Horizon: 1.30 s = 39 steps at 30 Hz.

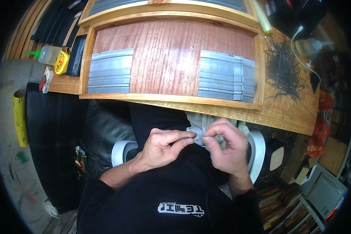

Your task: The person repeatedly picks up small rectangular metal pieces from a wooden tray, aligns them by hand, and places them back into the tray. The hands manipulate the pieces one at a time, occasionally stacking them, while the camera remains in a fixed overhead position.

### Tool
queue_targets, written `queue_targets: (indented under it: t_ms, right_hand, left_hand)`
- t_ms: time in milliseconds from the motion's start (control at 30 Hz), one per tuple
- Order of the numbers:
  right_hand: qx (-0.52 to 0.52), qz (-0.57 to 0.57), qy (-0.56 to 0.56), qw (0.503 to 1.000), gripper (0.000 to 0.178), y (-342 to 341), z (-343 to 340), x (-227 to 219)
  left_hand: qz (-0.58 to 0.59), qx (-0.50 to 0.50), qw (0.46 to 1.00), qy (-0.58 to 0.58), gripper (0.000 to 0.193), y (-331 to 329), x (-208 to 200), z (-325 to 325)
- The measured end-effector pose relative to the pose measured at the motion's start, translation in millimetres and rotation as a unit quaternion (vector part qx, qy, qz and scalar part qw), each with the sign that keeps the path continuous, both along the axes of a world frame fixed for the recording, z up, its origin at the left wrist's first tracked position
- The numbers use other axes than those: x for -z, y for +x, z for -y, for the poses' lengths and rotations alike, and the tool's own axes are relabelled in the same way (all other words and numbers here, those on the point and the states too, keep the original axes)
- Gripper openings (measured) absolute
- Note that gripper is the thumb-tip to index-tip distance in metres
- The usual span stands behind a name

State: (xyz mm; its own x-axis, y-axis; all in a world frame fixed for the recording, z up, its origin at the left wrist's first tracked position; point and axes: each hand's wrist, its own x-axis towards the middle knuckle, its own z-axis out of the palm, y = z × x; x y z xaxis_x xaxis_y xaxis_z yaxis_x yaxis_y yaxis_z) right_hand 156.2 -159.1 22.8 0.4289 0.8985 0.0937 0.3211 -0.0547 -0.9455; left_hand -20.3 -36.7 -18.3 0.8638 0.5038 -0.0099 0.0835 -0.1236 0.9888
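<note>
Over my lap, in front of the table edge, both hands meet at the fingertips. My left hand [163, 146] is closed, thumb and forefinger pinching a thin, dark, wire-like piece [184, 137]. Just to its right, my right hand [228, 146] pinches something thin at the same spot; whether this is the same piece or another, I cannot tell. Beyond the hands a shallow wooden tray [163, 96] rests on the table. Inside it lie a left stack of grey flat strips [110, 72] and a right stack of grey strips [222, 76], with reddish wood grain between them.
A tangle of thin dark wires [286, 70] covers the table's right side, near a white cable [294, 45]. At the left stand a green-tipped bottle [50, 54] and a yellow tape measure [61, 62]. White chair armrests [257, 156] flank me. Another tray [167, 8] sits behind.
</note>
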Motion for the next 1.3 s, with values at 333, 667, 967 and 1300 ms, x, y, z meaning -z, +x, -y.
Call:
queue_targets:
  t_ms: [333, 667, 967, 1300]
  right_hand:
    - [0.246, 0.239, 0.015, 0.939, 0.014, 40.6, 20.5, -62.4]
    - [0.021, -0.165, -0.034, 0.986, 0.015, -22.5, -6.4, 34.0]
    - [-0.182, -0.150, -0.135, 0.962, 0.030, -0.6, 27.4, 25.8]
    - [-0.205, -0.070, 0.030, 0.976, 0.032, -15.3, 33.2, 62.9]
  left_hand:
    - [-0.003, 0.002, 0.997, -0.082, 0.014, 1.3, -1.0, -1.1]
    - [-0.054, 0.041, 0.947, -0.314, 0.020, 0.3, -0.1, -6.4]
    - [-0.070, -0.034, 0.891, -0.447, 0.018, -3.9, 8.1, -16.8]
    - [-0.052, -0.007, 0.879, -0.474, 0.019, 3.6, 4.8, -18.6]
